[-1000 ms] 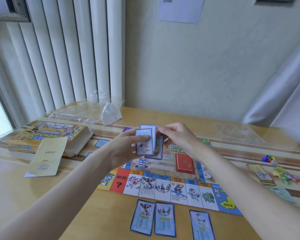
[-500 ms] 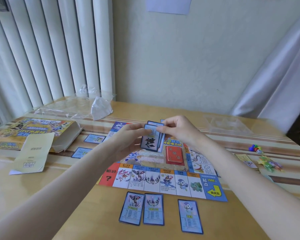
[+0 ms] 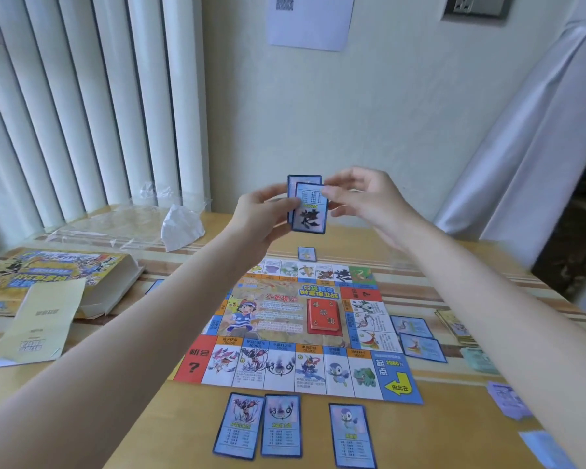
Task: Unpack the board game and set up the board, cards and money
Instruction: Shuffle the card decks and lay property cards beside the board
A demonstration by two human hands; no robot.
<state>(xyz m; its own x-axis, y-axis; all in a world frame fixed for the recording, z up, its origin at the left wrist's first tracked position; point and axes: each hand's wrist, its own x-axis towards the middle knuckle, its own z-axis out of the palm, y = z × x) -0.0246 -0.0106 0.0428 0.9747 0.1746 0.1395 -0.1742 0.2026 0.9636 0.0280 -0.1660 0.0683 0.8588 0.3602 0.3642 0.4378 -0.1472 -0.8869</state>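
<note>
Board (image 3: 295,330) lies flat on the wooden surface (image 3: 142,431), a square printed sheet with a border of creature squares. Readable print: "2000" on the blue corner with a yellow arrow, a black "?" on the red corner. The centre shows a cartoon boy in a striped shirt. Other writing is too small to read.

Red deck (image 3: 323,314) sits stacked on the board's centre, right of the boy.

Held cards (image 3: 308,204) are up in the air above the board's far edge: a few blue-bordered rectangles, fanned slightly, the front one showing a black creature below a small table of figures. Left hand (image 3: 264,216) grips them from the left, thumb across the front card. Right hand (image 3: 366,194) pinches the front card's upper right corner, fingers curled.

Three blue-bordered cards (image 3: 281,424) lie face up just off the board's near edge, two side by side, one apart to the right. Two more cards (image 3: 418,338) lie just off its right edge. One small card (image 3: 307,253) lies just beyond its far edge.

Money stacks (image 3: 454,324), yellowish and pale green, rest well right of the board; detail blurred.

Left of the board: yellow game box (image 3: 51,270) and a cream paper leaflet (image 3: 43,321) leaning on it. Beyond those, a clear plastic tray (image 3: 115,225) and crumpled white wrap (image 3: 180,226).
</note>
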